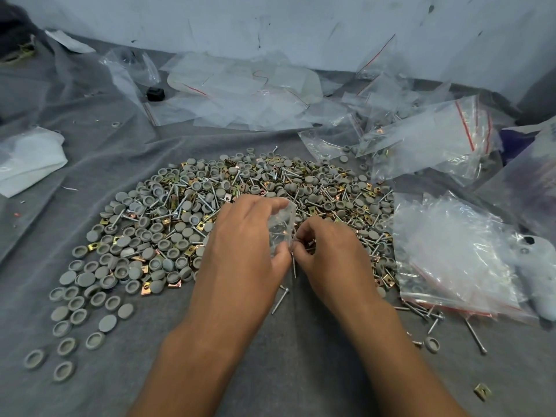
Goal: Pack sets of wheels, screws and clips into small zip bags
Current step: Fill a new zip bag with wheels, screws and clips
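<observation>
My left hand (243,245) pinches a small clear plastic zip bag (281,228) by its lower edge, holding it up over the heap of grey round plastic wheels, silver screws and brass clips (210,212) on the grey cloth tabletop (285,356). My right hand (328,254), touching the bag's right side, pinches a thin silver screw (294,263) whose long axis hangs nearly vertical, just beside the bag's mouth.

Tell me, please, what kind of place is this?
Probably an informal hand-packing workspace: a heap of loose parts lies on a grey cloth, with empty zip bags behind and filled bags to the right.
</observation>
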`<state>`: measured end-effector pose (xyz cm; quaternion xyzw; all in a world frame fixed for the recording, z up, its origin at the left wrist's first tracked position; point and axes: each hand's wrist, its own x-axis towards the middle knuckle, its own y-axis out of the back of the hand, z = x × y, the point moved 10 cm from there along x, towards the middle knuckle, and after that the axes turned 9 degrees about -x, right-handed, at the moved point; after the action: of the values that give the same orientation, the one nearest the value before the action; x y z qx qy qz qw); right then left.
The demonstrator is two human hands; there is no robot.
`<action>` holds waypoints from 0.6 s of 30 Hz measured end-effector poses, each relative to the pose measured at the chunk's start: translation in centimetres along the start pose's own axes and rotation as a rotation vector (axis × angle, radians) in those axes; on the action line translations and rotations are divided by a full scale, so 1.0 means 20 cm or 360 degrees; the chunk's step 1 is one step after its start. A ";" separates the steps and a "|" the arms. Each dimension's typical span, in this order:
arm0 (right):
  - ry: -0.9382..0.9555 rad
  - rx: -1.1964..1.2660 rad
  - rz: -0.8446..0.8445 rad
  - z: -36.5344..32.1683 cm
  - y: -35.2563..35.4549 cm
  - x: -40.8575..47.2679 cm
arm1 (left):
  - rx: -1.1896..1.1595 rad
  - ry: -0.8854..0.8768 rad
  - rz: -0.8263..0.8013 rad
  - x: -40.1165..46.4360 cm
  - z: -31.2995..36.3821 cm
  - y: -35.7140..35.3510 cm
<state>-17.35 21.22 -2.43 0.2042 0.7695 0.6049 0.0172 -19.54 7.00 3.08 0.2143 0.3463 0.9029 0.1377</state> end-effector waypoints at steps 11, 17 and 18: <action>0.0621 0.0626 0.0691 -0.22 0.42 -0.14 | -0.0031 0.0000 -0.0030 0.00 0.00 0.00; 0.0373 0.0726 0.0769 -0.10 0.45 -0.10 | -0.0016 0.0009 -0.0007 0.00 -0.01 0.02; 0.0245 0.0773 0.0772 -0.03 0.45 -0.08 | -0.0020 0.0014 0.0006 0.00 -0.02 0.03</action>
<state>-13.36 21.83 5.81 0.3329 0.8191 0.4043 -0.2341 -19.73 6.39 3.23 0.2103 0.3409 0.9062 0.1358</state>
